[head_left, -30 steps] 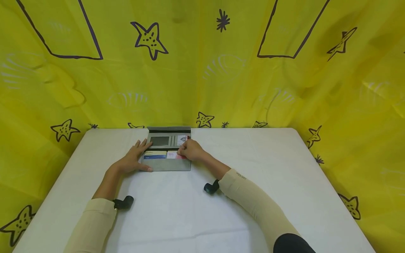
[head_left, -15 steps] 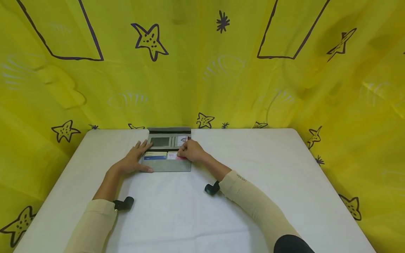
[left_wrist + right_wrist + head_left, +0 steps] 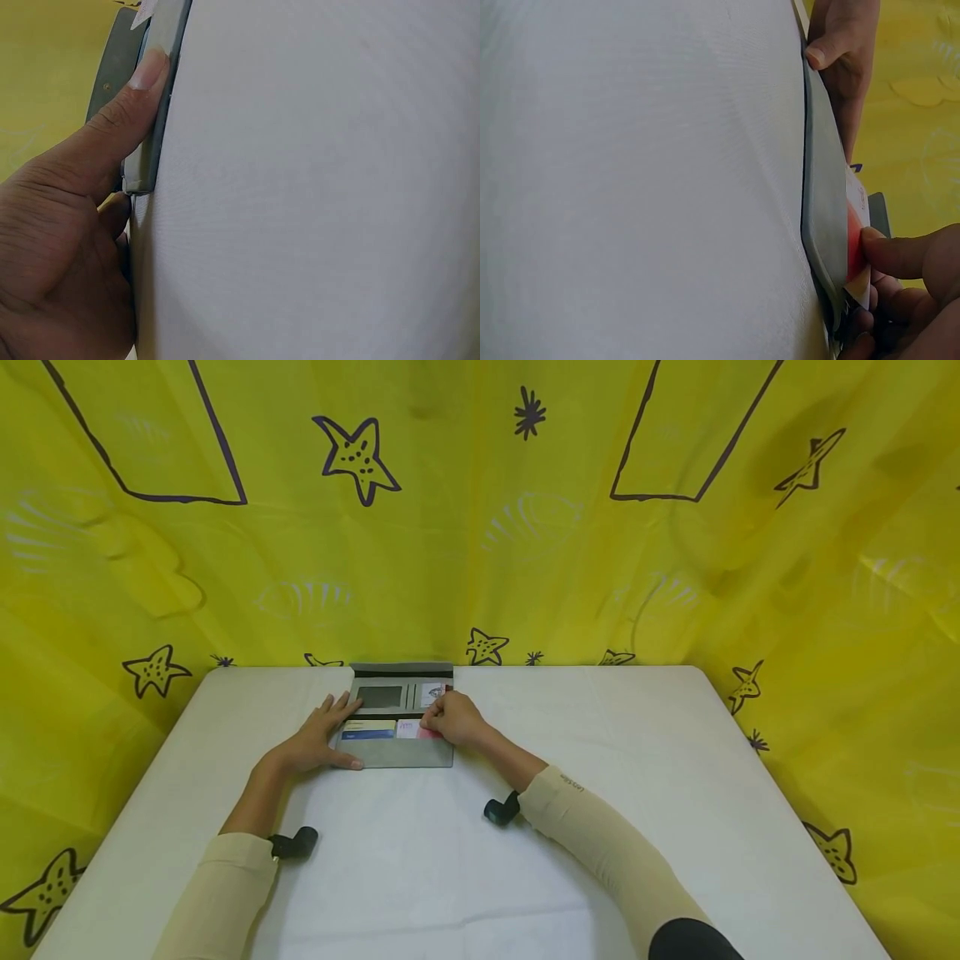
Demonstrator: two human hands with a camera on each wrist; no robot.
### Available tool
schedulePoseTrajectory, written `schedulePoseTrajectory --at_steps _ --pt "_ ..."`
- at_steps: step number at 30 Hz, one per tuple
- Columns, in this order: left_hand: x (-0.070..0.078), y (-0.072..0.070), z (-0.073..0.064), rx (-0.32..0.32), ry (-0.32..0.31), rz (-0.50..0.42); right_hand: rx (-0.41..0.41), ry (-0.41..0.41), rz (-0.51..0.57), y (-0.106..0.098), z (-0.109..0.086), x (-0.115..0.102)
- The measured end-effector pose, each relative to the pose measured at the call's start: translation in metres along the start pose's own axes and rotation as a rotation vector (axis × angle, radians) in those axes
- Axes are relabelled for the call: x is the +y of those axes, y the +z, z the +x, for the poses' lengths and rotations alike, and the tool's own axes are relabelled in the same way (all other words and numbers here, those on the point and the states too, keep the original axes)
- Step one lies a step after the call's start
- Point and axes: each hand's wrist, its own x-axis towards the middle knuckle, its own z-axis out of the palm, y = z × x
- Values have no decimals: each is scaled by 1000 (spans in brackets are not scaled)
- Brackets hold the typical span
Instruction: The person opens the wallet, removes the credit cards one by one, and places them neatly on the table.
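A grey wallet (image 3: 397, 754) lies opened flat at the far edge of the table. My left hand (image 3: 315, 737) rests on its left side, fingers spread, with the thumb along the near edge; the left wrist view shows that thumb (image 3: 150, 71) flat on the wallet. My right hand (image 3: 456, 718) pinches a white and red card (image 3: 857, 244) between thumb and fingers at the wallet's right pocket, the card's lower part hidden in the pocket. Beside it a blue and cream card (image 3: 367, 730) sits in the left pocket. Another white card (image 3: 431, 694) shows in the upper right slot.
The white table (image 3: 420, 860) ends right behind the wallet at a yellow curtain (image 3: 465, 527) printed with starfish, which also hangs along both sides. Black wrist cameras sit on both forearms, the left camera (image 3: 296, 842) and the right camera (image 3: 502, 809) close over the tabletop.
Almost nothing differs. Both hands keep their places on the wallet and card; the whole head view has shifted down slightly.
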Motion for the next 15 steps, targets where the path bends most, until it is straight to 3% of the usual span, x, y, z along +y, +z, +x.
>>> schedulePoseTrajectory --at_steps 8,15 --pt "0 0 -1 0 3 4 45 4 7 1 2 -1" --pt "-1 -1 0 -2 1 2 103 -16 94 2 4 -2"
